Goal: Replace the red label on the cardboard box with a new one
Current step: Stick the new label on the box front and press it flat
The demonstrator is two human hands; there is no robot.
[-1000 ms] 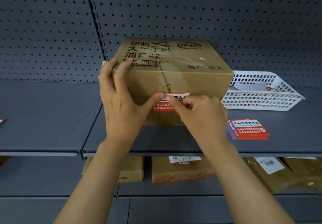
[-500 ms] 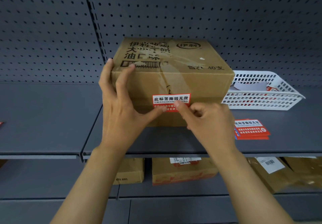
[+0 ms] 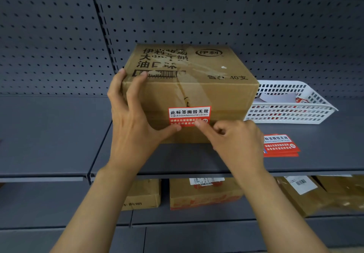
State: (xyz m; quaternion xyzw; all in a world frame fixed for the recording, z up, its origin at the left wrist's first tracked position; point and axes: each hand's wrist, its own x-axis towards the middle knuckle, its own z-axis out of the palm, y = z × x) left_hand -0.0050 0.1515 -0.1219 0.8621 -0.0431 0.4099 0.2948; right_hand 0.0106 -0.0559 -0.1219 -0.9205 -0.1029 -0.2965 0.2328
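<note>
At the bottom of the frame two bare forearms are seen, reaching up toward the middle. The left hand [image 3: 134,118] is spread open against the left front corner of the cardboard box [image 3: 197,87]: its fingers are laid over the upper left edge and its thumb is pressed on the front face, at the lower left corner of the red label [image 3: 189,116]. The right hand [image 3: 236,140] is loosely curled, and only its index finger is stretched out, with the tip placed on the lower right part of the label. The label is stuck flat on the front face of the box, low in the middle of the frame. The box is set on a grey shelf [image 3: 49,134]. To the right of the right hand a small stack of red labels [image 3: 280,145] is laid on the shelf. Behind it, at the right, a white basket [image 3: 291,112] is placed just beside the box. A grey perforated wall [image 3: 197,16] is seen at the back.
</note>
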